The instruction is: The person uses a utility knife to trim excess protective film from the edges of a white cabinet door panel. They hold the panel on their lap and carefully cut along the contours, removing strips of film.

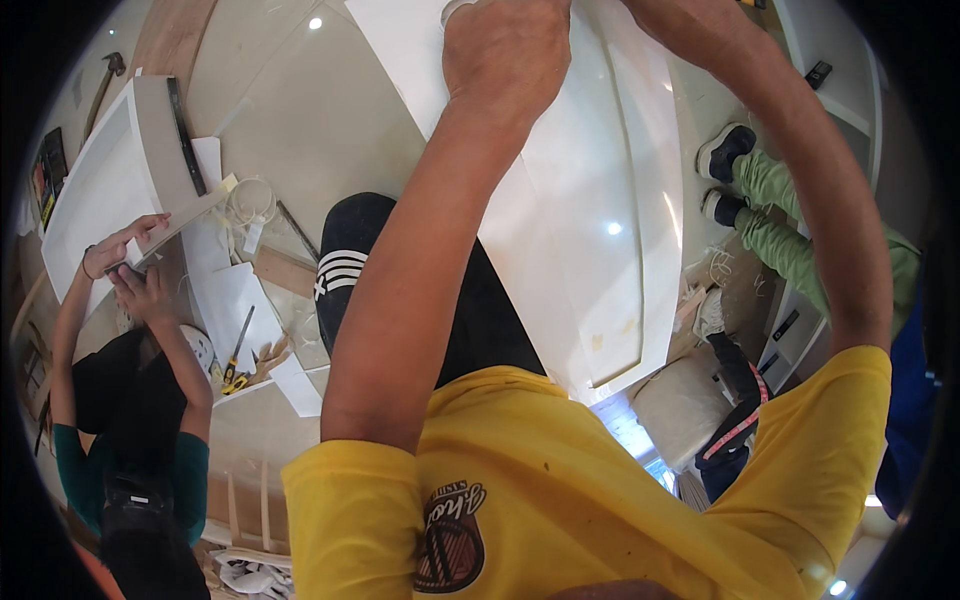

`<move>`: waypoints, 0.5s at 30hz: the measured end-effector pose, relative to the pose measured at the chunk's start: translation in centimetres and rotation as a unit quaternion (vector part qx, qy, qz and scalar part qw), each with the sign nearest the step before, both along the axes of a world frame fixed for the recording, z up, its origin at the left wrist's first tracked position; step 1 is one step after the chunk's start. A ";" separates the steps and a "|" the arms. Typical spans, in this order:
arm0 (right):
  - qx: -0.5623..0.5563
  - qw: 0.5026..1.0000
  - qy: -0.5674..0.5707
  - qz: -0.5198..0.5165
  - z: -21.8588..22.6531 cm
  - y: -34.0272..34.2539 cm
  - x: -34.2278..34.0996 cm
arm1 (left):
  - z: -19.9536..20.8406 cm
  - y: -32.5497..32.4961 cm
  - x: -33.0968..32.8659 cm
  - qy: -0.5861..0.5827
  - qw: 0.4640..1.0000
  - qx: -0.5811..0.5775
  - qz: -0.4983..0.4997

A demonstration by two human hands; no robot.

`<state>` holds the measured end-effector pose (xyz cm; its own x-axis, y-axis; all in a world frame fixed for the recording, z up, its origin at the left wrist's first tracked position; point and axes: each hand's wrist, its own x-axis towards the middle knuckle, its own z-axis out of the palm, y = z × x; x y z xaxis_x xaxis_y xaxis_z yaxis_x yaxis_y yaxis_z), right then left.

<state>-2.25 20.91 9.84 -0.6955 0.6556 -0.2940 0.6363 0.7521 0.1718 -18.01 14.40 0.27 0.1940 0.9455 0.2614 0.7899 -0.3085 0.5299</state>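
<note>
My left hand (508, 48) is at the top edge, over a large white panel (580, 220) that lies in front of me. It looks curled, with its fingertips cut off by the frame. A small white rounded piece (456, 9) shows at its left side; what it is I cannot make out. From the right, my right arm bends across to the top edge, where only the wrist end of my right hand (665, 10) shows and its fingers are out of frame. The panel has a long raised strip (630, 190) along its right part and a slot near its close end.
At left a co-worker in a dark green shirt holds a pale strip (190, 215) beside a curved white panel (95, 180). A hammer (104, 85), yellow-handled screwdriver (238, 360), paper scraps (240, 310) and a clear tape roll (252, 200) lie around. Other people's legs (775, 195) are at right.
</note>
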 end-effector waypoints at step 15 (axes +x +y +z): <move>-0.010 0.990 0.130 -0.055 -0.4 -0.8 0.6 | -0.2 -0.1 -0.1 -0.013 0.998 -0.049 0.023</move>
